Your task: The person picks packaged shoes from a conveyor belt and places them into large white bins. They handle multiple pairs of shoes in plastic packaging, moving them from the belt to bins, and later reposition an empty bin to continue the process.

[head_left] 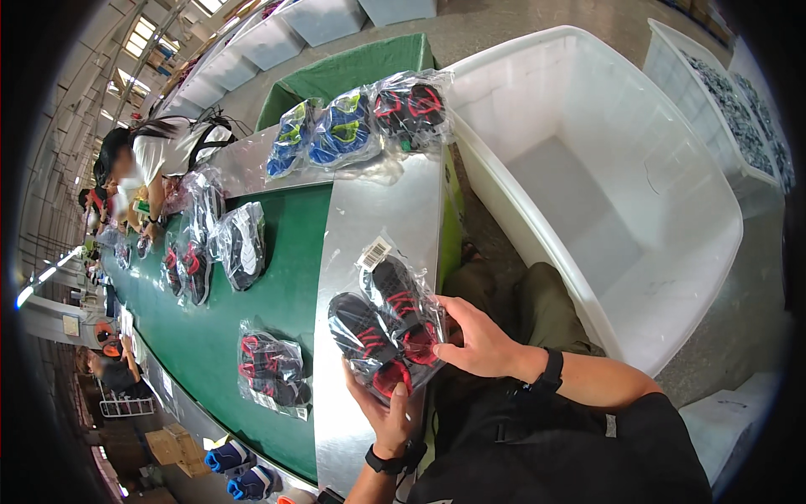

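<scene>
A clear plastic bag holding a pair of black shoes with red laces and red linings lies at the metal end of the conveyor table. A barcode label shows at the bag's far end. My left hand grips the near left corner, its thumb pressed over a red heel opening. At the right edge my right hand pinches the bag between thumb and fingers; some of these fingers are hidden under the plastic. Beside it on the green belt rests another bagged pair of black and red shoes.
More bagged shoes lie farther along the green belt. Bagged blue pairs and a black-red pair sit on the far metal ledge. A big white bin stands at my right. A co-worker leans over the belt.
</scene>
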A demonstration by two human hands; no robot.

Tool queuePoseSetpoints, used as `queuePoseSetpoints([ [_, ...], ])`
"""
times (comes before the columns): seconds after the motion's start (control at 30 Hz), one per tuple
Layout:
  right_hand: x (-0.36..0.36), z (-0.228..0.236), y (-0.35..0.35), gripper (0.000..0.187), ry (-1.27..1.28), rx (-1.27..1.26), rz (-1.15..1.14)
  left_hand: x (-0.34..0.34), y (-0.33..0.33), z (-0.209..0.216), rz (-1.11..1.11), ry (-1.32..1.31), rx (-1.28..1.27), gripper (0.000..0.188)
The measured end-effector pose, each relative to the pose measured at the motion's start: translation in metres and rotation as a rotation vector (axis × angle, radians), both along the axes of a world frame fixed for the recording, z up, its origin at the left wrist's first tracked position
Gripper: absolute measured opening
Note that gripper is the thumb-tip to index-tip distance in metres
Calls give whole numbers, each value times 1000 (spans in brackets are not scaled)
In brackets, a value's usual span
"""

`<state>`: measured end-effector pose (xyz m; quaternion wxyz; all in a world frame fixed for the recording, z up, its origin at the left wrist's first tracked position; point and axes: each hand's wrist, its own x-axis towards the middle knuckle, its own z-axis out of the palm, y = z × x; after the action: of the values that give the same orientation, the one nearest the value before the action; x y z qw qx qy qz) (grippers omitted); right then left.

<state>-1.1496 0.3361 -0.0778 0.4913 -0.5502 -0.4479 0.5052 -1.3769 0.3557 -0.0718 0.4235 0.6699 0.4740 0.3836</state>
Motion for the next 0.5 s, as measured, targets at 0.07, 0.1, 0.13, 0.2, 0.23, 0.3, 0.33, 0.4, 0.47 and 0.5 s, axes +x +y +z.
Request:
queuePoseSetpoints([
  [0.07,2,0,-1,66,52,-1,13,1,-1,3,-14,-29,-7,95],
  [0.1,4,0,-1,65,94,-6,27,2,-2,5,-17,-72,-30,96],
  [0.13,6,0,-1,65,137,-13,44,3,-3,6,-19,-109,-33,96],
  [0.2,11,2,-3,63,273,-46,67,5,-4,10,-18,-182,-121,98],
  [0.23,13,3,-2,63,307,-51,71,5,-4,12,-29,-186,-131,97],
  [0.3,16,6,-3,63,371,-103,83,5,-4,16,-30,-165,-105,98],
  [0.33,16,8,-5,62,380,-63,69,4,-5,18,-34,-171,-123,99],
  [0.4,15,12,-7,59,433,-12,33,4,-6,21,-36,-157,-116,100],
  [0.47,16,13,-9,61,414,-47,24,4,-7,21,-54,-201,-120,97],
  [0.5,15,11,-8,61,400,-35,21,4,-6,20,-58,-222,-99,96],
])
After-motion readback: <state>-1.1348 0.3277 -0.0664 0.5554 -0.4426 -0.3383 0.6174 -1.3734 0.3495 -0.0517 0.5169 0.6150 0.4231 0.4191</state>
